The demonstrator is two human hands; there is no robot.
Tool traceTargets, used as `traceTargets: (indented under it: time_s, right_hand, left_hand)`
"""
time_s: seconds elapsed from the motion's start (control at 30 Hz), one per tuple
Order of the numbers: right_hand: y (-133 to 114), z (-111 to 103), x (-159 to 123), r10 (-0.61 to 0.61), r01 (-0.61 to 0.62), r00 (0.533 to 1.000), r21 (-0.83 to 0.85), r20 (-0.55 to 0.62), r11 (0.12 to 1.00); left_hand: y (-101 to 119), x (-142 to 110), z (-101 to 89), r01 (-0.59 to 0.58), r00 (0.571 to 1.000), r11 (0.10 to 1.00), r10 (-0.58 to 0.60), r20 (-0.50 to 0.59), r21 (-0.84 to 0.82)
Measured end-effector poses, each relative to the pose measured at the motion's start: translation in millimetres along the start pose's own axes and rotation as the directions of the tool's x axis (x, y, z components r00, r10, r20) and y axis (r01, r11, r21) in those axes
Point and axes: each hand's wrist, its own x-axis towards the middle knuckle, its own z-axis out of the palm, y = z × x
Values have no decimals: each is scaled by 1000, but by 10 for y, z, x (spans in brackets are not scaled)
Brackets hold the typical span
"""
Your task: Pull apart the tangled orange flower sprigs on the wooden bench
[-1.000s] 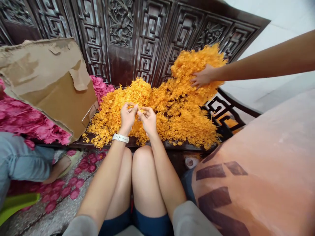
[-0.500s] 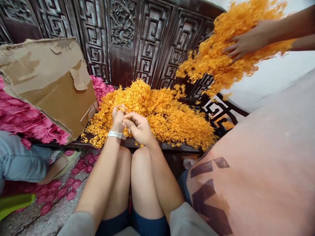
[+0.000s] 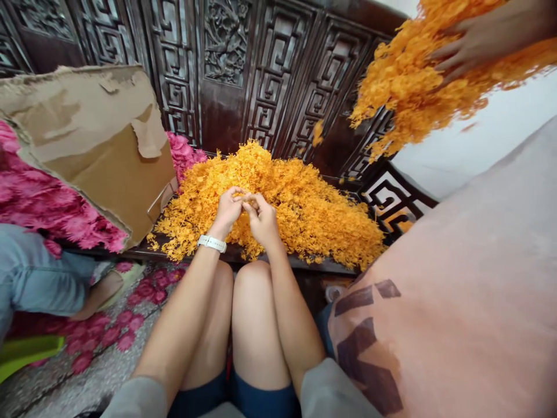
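Note:
My left hand (image 3: 230,208), with a white band at the wrist, and my right hand (image 3: 263,222) meet fingertip to fingertip just in front of a heap of orange artificial flower pieces (image 3: 304,203). Both pinch at one spot. Whatever sits between the fingertips is too small to make out against the orange behind. The heap lies on a dark wooden bench (image 3: 235,255), right beyond my knees.
At the upper right, a co-worker's hand (image 3: 474,49) carries a big orange bunch (image 3: 404,87). A torn cardboard box (image 3: 108,139) stands left, beside pink petals (image 3: 47,191). More pink flowers (image 3: 91,337) lie on the floor by another person's leg (image 3: 43,278). Carved panels (image 3: 226,110) rise behind.
My hands have shifted slightly right, and their fingertips now meet. The co-worker's bunch has moved up and right, away from the heap, with loose orange pieces dropping.

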Motion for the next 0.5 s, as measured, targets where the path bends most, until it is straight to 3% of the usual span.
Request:
traceTargets:
  time_s: [0.23, 0.3, 0.4, 0.43, 0.5]
  right_hand:
    - [-57, -66, 20, -20, 17, 994, 30, 105, 999]
    - [-188, -101, 1, -24, 1, 987, 145, 156, 989]
    - [-453, -121, -81, -109, -55, 934, 439, 340, 897]
    - [-527, -121, -108, -136, -79, 913, 494, 385, 866]
    - [-607, -135, -129, -107, -125, 924, 556, 367, 822]
  left_hand:
    - [16, -15, 119, -38, 979, 995, 19, -201, -95]
    - [23, 9, 138, -31, 968, 997, 12, -251, -70]
    - [44, 88, 124, 45, 907, 999, -30, -420, 26]
    - [45, 112, 111, 52, 902, 998, -30, -432, 38]
    - [22, 136, 83, 36, 939, 999, -25, -342, 26]
